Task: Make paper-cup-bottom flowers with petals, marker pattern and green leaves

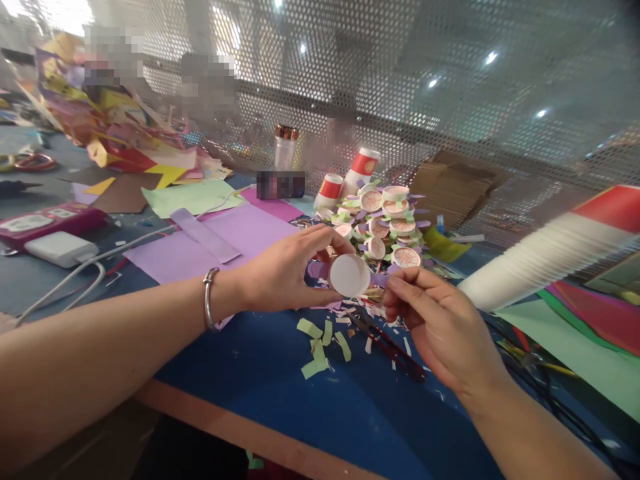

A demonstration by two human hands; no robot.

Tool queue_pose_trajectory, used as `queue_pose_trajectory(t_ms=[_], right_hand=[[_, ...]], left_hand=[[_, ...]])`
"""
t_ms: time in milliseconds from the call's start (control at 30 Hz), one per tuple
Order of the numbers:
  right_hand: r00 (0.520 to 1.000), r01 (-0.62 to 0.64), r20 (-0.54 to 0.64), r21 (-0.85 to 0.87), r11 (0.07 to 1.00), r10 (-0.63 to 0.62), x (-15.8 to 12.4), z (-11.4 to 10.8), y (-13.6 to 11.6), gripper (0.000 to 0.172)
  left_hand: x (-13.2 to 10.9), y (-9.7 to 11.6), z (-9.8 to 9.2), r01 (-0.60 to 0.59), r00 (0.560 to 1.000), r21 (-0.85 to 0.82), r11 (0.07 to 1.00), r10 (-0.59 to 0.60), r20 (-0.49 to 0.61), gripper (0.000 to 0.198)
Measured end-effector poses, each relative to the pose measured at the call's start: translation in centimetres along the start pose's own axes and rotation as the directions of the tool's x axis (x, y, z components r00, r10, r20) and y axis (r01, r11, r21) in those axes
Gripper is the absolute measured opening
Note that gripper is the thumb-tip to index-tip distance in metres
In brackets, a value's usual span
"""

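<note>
Left forearm (100, 347) stretched over blue table (280, 413); white disc (349, 275) gripped by left hand (285, 273); purple strip (379, 280) pinched by right hand (440, 327); strip may be torn if tugged.

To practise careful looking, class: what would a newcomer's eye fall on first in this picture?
At the centre, the left hand holds up a white round disc while the right hand pinches a purple paper piece at its edge. Just behind lies a heap of paper flowers, and a long stack of white cups juts in from the right over the blue table.
</note>
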State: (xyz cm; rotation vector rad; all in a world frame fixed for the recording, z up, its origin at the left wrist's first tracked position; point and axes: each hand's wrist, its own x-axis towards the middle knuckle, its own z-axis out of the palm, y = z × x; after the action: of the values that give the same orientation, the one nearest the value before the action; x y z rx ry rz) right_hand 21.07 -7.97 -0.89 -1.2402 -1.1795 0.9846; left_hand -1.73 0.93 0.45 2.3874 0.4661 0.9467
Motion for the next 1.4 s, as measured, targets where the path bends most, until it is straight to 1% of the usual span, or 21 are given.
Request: queue_pose_trajectory(t_ms=[133,233,467,533,633,700,800,833,900,1000,1067,1200,1333,1400], right_hand=[[0.999,-0.017,0.044,-0.012,1.000,0.018,-0.1,0.2,0.2,0.025],[0.997,-0.027,0.070,-0.025,0.999,0.029,-0.1,0.2,0.4,0.025],[0.997,-0.039,0.060,-0.054,0.998,0.042,0.1,-0.3,0.5,0.027],[0.999,-0.001,0.042,-0.101,0.995,0.006,0.1,-0.3,0.4,0.026],[0.992,0.129,0.028,-0.247,0.960,-0.125,-0.3,-0.1,0.3,0.030],[0.981,0.196,0.082,-0.347,0.917,-0.179,-0.6,0.1,0.2,0.035],[0.971,0.229,0.163,-0.420,0.878,-0.175,-1.0,0.4,0.3,0.047],[0.970,0.232,0.173,-0.424,0.875,-0.174,-1.0,0.5,0.3,0.049],[0.967,0.246,0.170,-0.416,0.876,-0.192,-1.1,0.6,0.3,0.049],[0.963,0.265,0.155,-0.409,0.873,-0.220,-1.1,0.7,0.2,0.046],[0.960,0.277,0.146,-0.398,0.875,-0.238,-1.1,0.7,0.1,0.044],[0.956,0.291,0.142,-0.377,0.879,-0.255,-1.1,0.8,0.1,0.041],[0.963,0.264,0.150,-0.349,0.899,-0.225,-1.1,1.0,0.0,0.041],[0.962,0.266,0.159,-0.357,0.896,-0.223,-1.0,1.0,0.0,0.041]], left_hand=[[0.1,-0.1,0.6,-0.026,0.999,-0.079,0.997,0.028,0.027,0.043],[0.1,-0.1,1.1,-0.027,0.999,-0.111,0.993,0.030,0.021,0.044],[0.1,-0.5,0.3,0.022,1.000,-0.203,0.979,-0.025,-0.013,0.047],[0.1,-0.6,0.2,0.037,0.999,-0.235,0.971,-0.040,-0.009,0.048],[0.1,-0.5,0.3,0.071,0.997,-0.297,0.952,-0.069,0.016,0.048],[0.1,-0.4,0.5,0.107,0.994,-0.317,0.942,-0.101,0.037,0.047],[0.0,-0.2,0.9,0.170,0.985,-0.370,0.913,-0.154,0.072,0.046],[-0.1,-0.1,1.0,0.189,0.982,-0.416,0.889,-0.168,0.086,0.047],[-0.1,0.0,1.3,0.240,0.971,-0.541,0.806,-0.207,0.122,0.049],[-0.1,0.2,1.8,0.326,0.942,-0.707,0.628,-0.282,0.184,0.054],[0.0,0.3,2.0,0.332,0.936,-0.777,0.535,-0.290,0.201,0.050],[0.2,0.4,2.6,0.301,0.944,-0.842,0.448,-0.269,0.194,0.037],[0.1,0.4,3.1,0.310,0.935,-0.876,0.370,-0.287,0.210,0.039],[0.1,0.3,3.3,0.311,0.930,-0.884,0.349,-0.303,0.208,0.038]])
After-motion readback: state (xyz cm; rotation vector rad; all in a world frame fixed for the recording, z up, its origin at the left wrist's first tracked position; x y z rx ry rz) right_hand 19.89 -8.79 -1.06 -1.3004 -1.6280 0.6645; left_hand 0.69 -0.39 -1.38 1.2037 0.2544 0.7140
